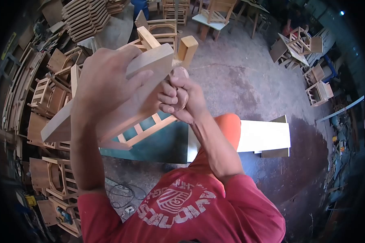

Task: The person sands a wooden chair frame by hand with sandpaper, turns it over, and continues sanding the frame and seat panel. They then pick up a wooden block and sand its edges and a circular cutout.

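Observation:
My left hand lies over the upper edge of a pale wooden board, with its thumb and fingers on the board's face and edge. The board is part of a wooden chair frame, tilted above a dark green surface. At the board's right end, my right hand is closed around a rounded tan-brown object, whose top touches or nearly touches the wood. What that object is cannot be made out. A square wooden leg sticks up just beyond it.
A white panel lies to the right of my knee. Stacked wooden parts and several chair frames line the left side. More chairs stand at the right. A black cable lies on the floor. Another person is at the back right.

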Demonstrator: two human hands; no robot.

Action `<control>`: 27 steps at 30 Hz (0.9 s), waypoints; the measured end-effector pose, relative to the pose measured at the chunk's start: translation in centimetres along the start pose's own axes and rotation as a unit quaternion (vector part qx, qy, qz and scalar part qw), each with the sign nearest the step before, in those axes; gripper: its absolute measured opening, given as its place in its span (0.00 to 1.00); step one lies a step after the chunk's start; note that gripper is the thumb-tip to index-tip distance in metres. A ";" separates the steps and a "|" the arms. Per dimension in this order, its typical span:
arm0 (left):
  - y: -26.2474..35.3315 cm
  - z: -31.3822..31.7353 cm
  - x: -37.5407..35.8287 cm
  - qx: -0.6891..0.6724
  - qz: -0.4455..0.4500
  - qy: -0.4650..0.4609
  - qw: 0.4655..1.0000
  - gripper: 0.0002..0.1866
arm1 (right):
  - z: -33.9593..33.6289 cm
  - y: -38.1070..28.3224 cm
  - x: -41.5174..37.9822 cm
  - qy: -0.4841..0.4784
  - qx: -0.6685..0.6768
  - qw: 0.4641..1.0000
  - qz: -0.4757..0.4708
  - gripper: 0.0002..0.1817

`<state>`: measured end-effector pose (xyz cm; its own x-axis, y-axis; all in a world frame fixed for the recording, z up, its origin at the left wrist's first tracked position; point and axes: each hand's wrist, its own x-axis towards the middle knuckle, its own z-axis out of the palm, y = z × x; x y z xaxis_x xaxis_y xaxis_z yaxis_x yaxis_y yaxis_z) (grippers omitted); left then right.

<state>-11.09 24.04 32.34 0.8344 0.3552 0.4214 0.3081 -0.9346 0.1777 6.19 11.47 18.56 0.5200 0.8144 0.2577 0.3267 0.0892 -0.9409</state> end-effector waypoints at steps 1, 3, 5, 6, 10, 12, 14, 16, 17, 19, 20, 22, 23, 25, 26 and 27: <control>-0.1 0.1 0.0 0.000 -0.004 0.000 1.000 0.21 | 0.2 0.3 0.2 0.017 -0.072 0.996 -0.046 0.04; -0.3 0.4 -0.2 0.030 0.014 0.018 0.999 0.21 | 0.5 1.1 0.3 0.048 -0.211 0.967 -0.134 0.06; 0.4 0.6 -0.7 0.016 0.005 0.012 1.000 0.21 | -1.9 -1.7 -0.1 0.076 -0.434 0.876 -0.194 0.13; 0.7 0.5 -0.5 0.005 -0.005 0.029 1.000 0.21 | -3.0 -3.3 0.3 0.044 -0.533 0.807 -0.250 0.13; 0.7 0.1 -0.6 -0.009 -0.032 0.008 0.999 0.20 | -3.1 -4.5 -0.3 -0.005 -0.613 0.746 -0.260 0.12; 0.7 0.3 -0.8 0.013 0.003 0.043 0.999 0.17 | -1.9 -2.4 -0.4 0.024 -0.507 0.834 -0.218 0.08; 0.2 0.9 -0.7 0.046 0.043 0.043 0.997 0.16 | -1.3 -0.6 0.0 -0.059 -0.178 0.980 -0.065 0.05; 0.1 1.0 -0.2 0.095 0.109 0.050 0.988 0.16 | -1.1 -0.1 0.8 -0.112 0.183 0.973 0.086 0.02; 0.0 1.2 -0.2 0.081 0.102 0.045 0.990 0.15 | -0.9 0.1 0.8 -0.082 0.151 0.984 0.048 0.02; 0.4 1.2 0.0 0.062 0.089 0.046 0.993 0.15 | -0.3 0.6 0.7 -0.035 0.075 0.996 -0.019 0.01; 0.8 1.0 -0.3 0.042 0.074 0.055 0.995 0.15 | 0.3 1.0 0.2 -0.019 0.040 0.998 -0.044 0.01; 0.8 0.9 -0.1 0.026 0.059 0.068 0.996 0.15 | 1.0 1.5 0.4 0.017 -0.029 0.994 -0.104 0.02; 1.0 1.1 -0.3 0.030 0.048 0.065 0.996 0.16 | -0.1 0.6 0.1 0.020 -0.024 0.995 -0.095 0.02; 1.2 1.2 -0.2 0.035 0.051 0.065 0.996 0.17 | -3.7 -2.9 0.3 -0.003 -0.596 0.764 -0.247 0.11; 1.1 1.2 -0.5 0.053 0.066 0.086 0.993 0.17 | -3.9 -3.1 0.2 0.000 -0.597 0.763 -0.247 0.11; 1.1 1.1 -0.6 0.072 0.078 0.110 0.988 0.17 | -4.0 -3.2 0.2 0.002 -0.594 0.767 -0.243 0.11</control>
<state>-10.78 22.73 31.32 0.7622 0.1880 0.6195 0.2594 -0.9654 -0.0262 8.36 9.05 22.50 0.1116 0.8481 0.5179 0.9698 -0.2066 0.1293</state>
